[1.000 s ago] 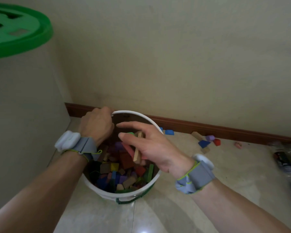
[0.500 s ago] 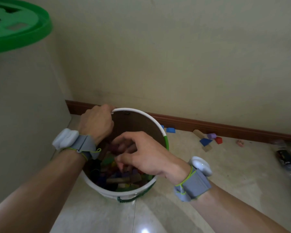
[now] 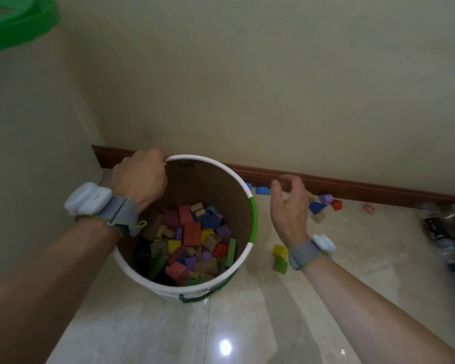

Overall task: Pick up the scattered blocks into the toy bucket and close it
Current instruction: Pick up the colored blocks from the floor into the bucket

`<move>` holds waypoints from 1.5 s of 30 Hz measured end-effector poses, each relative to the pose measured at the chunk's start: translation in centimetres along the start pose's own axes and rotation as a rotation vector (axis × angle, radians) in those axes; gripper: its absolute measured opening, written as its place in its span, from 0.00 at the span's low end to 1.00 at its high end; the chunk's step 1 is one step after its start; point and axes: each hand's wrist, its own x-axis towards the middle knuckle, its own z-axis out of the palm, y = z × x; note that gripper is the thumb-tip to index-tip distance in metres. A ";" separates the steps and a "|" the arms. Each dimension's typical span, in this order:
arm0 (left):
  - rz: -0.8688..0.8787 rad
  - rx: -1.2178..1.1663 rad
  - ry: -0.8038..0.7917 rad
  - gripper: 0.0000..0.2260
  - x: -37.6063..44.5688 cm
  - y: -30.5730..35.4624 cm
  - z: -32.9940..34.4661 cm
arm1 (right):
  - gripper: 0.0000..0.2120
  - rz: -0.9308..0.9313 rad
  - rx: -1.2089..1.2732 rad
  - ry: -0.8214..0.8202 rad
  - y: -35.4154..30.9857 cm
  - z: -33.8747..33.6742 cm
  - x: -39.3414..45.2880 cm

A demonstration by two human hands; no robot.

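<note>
Your right hand [image 3: 289, 206] had come out of the bucket [image 3: 243, 254] and hung beside its right rim, fingers spread, empty. Your left hand [image 3: 139, 179] was clamped on the far-left rim. The bucket stood open on the floor [image 3: 247, 332], about half full of blocks [image 3: 192, 240]. Loose blocks lay by the baseboard [image 3: 352, 186]; a yellow block [image 3: 279, 251] and a green block [image 3: 281, 265] lay near your right wrist.

Green lid [image 3: 13, 19] cut by top-left corner; blurred dark clutter [image 3: 447, 232] at right edge, unidentifiable.
</note>
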 end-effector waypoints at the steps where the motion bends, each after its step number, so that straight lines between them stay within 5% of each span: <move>1: -0.002 0.000 0.010 0.16 0.1 -0.2 0.0 | 0.17 0.075 -0.170 -0.060 3.1 0.1 -0.5; 6: 0.024 -0.012 0.053 0.13 0.5 -0.7 0.1 | 0.39 0.270 -0.711 -0.278 13.8 0.0 -6.4; 23: 0.075 0.005 0.067 0.17 3.1 -1.7 0.5 | 0.37 -0.241 -0.703 -0.434 12.3 12.0 3.0; 33: 0.082 0.035 0.059 0.19 3.5 -2.1 0.9 | 0.33 -0.433 -0.849 -0.452 13.0 11.7 6.2; 39: 0.089 0.003 0.072 0.17 3.3 -1.6 0.4 | 0.25 -0.310 -0.863 -0.366 13.6 11.5 5.7; 45: 0.062 0.003 0.037 0.16 3.3 -1.7 0.4 | 0.29 -0.217 -0.913 -0.426 11.5 11.3 4.6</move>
